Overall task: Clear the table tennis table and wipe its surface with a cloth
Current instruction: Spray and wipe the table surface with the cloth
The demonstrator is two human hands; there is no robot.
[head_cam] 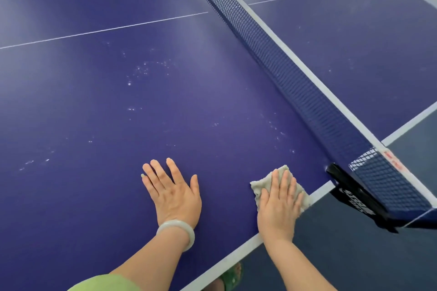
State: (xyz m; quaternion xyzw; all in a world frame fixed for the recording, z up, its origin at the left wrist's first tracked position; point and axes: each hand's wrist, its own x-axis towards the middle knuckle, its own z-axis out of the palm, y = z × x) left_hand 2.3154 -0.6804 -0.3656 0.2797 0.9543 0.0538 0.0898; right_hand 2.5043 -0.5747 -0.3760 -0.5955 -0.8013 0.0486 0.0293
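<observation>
Blue table (118, 106): right hand (277, 208) presses cloth (281, 172), left hand (173, 194) flat.

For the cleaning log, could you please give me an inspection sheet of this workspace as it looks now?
Surface: blue table tennis table, pale specks scattered over the near half.
Job's things: grey cloth at the table's near edge, close to the end of the net.
Clutter: nothing seen.
Grips: left hand flat on the table, fingers spread, holding nothing; right hand pressing the cloth with straight fingers.
Cables: nothing seen.
Surroundings: black clamp holding the net, dark floor, green shoe under the table edge.
</observation>
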